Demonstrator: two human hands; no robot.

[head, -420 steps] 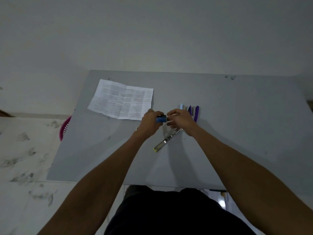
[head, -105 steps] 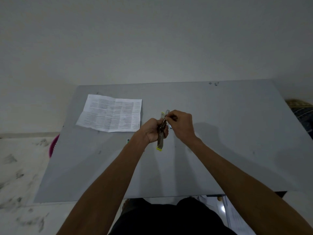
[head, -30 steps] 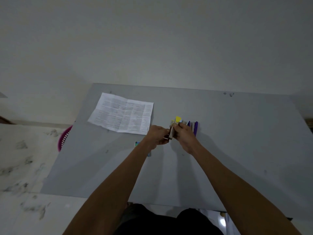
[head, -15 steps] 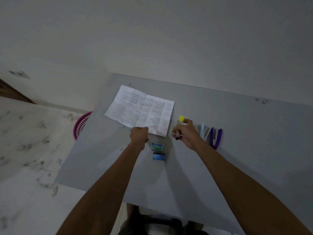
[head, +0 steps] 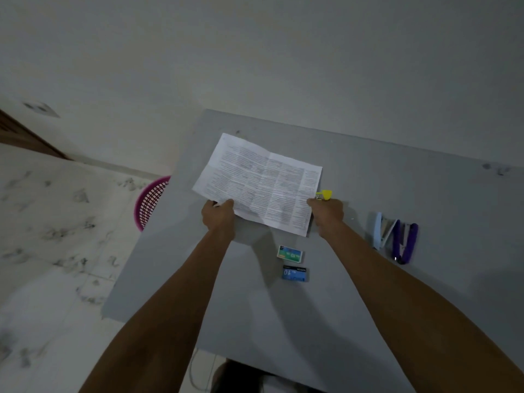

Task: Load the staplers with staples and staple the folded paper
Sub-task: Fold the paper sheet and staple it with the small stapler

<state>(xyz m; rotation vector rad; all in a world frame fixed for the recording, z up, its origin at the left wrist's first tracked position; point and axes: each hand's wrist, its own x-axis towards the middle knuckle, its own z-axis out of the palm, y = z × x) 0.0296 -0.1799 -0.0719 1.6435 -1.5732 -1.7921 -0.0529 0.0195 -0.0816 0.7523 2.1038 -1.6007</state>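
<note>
Half a second before my left hand [head: 218,215] was an empty fist, but now it pinched the printed white paper sheet [head: 261,184] on the grey table [head: 397,180], while my right hand [head: 326,212] gripped the yellow-tipped stapler [head: 324,195] at its edge, so stapling could begin.

Near table [head: 255,321] lies bare between the forearms; two staple boxes [head: 292,262] (stacked close) and staplers [head: 397,239] block the right.

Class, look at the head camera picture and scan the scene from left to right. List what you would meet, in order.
pink basket → left hand → printed paper → right hand with the yellow stapler → light blue stapler → purple stapler
</note>
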